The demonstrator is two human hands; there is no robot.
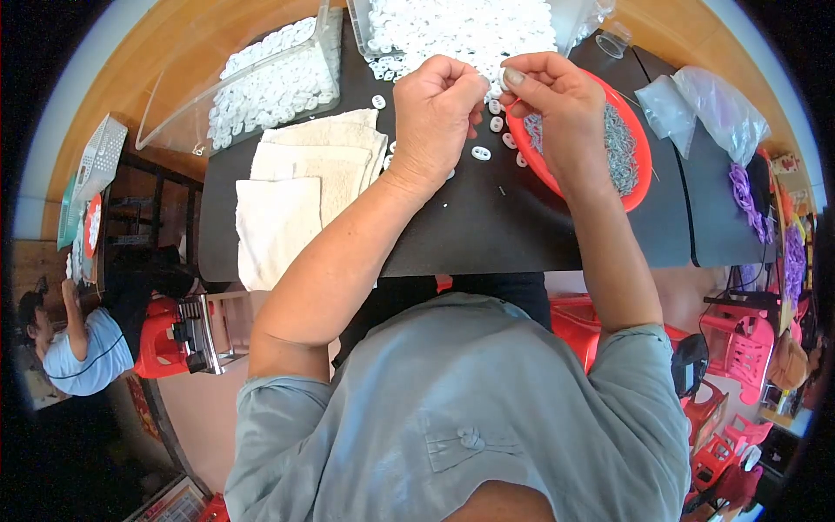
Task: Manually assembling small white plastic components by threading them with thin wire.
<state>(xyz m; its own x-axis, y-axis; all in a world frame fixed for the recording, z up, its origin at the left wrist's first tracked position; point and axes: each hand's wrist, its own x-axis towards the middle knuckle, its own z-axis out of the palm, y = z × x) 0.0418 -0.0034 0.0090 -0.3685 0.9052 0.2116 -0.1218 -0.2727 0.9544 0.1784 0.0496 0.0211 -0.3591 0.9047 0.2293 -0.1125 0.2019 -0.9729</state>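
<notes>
My left hand (445, 113) is closed in a pinch above the dark table; whatever is between its fingertips is too small to make out. Close beside it, my right hand (561, 109) pinches a small white plastic piece (504, 78) between thumb and forefinger. Under my right wrist stands a red oval basin (642, 178) holding many small grey metal pins or screws (619, 148). Several loose white oval pieces with two holes, one of them a white oval piece (480, 153), lie on the table between and below my hands.
A heap of white pieces (461, 26) fills a clear box at the back. Another clear bin (174, 139) of them tilts at the left. Folded cream cloths (278, 209) lie near my left forearm. Plastic bags (718, 109) rest at the right. Another person (87, 348) sits far left.
</notes>
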